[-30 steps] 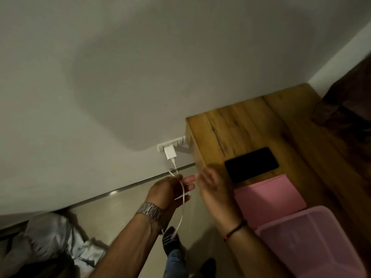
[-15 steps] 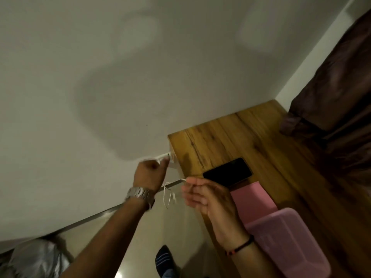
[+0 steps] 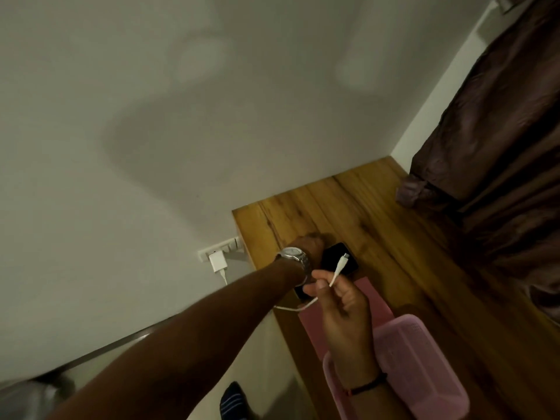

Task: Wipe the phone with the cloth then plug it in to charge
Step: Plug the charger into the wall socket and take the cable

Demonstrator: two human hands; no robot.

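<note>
The black phone lies flat on the wooden table, screen dark. My left hand, with a metal watch on the wrist, reaches across the phone and rests curled at its far edge; its fingers are hidden. My right hand pinches the white charging cable just before the phone, and the plug tip hangs above the screen. The cable trails left off the table edge. The white charger sits in the wall socket. The pink cloth lies beside the phone, partly behind my right hand.
A pink plastic basket stands on the table's near end, right of my right wrist. A dark curtain hangs at the right and drapes onto the table. A socked foot is on the floor below.
My left hand has left the wall socket and moved right onto the table at the phone. My right hand has closed on the cable and lifted its plug end over the phone.
</note>
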